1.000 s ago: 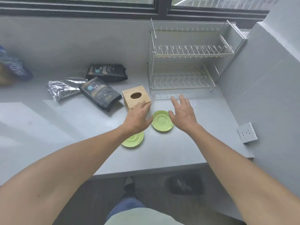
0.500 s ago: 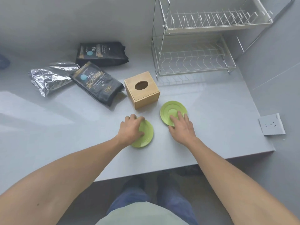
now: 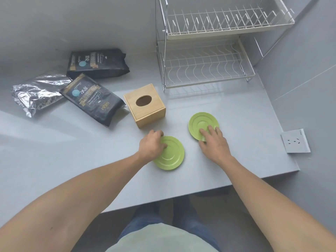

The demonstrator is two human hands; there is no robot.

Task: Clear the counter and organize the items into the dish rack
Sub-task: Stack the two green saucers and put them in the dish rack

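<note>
Two green plates lie flat on the grey counter [image 3: 245, 135]. My left hand [image 3: 151, 145] covers the left side of the left green plate [image 3: 171, 156], its fingers curled down over the rim. My right hand [image 3: 214, 142] rests with spread fingers flat on the near part of the right green plate [image 3: 200, 121], thumb beside the near rim. The two-tier wire dish rack [image 3: 205, 51] stands at the back right with nothing in it.
A wooden tissue box [image 3: 145, 104] sits just beyond my left hand. Two black coffee bags [image 3: 98, 62] [image 3: 92, 99] and a silver foil bag [image 3: 36, 91] lie at the back left. A wall socket [image 3: 295, 140] is on the right wall. The counter's front edge is close below the plates.
Both hands came down from above the counter onto the plates. My view has tilted down and moved closer. The left hand's fingers have curled tighter at the plate's rim.
</note>
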